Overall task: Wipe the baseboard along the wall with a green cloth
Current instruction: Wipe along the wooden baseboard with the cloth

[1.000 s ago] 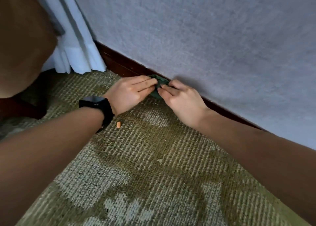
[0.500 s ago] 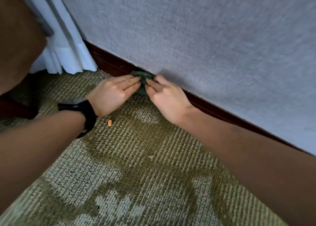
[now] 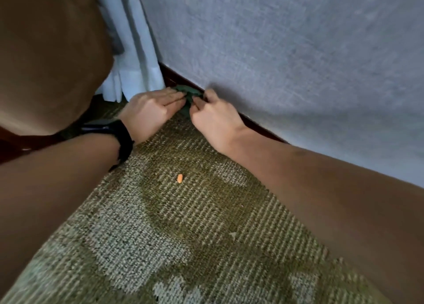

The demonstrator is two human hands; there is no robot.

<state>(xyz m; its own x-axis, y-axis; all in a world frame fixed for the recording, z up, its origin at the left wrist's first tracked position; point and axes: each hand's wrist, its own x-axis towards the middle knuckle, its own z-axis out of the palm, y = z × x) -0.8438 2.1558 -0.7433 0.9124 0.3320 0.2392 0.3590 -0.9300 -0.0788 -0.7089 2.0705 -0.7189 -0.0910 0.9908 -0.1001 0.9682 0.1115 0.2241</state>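
Both hands, left hand & right hand, pinch green cloth on baseboard; curtain just beside it could snag.

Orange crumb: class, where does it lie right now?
In the head view, the orange crumb lies on the carpet between both forearms, nearer than the hands.

Both forearms are bare from the lower edge of the view up to the hands, with no sleeve showing on either. The left hand has a black watch on its wrist: a broad dark strap wraps the wrist, and a flat, dark rectangular face sits on the upper side. The right hand and its wrist carry nothing: no ring, band or glove shows. Nails on both hands look short and plain.
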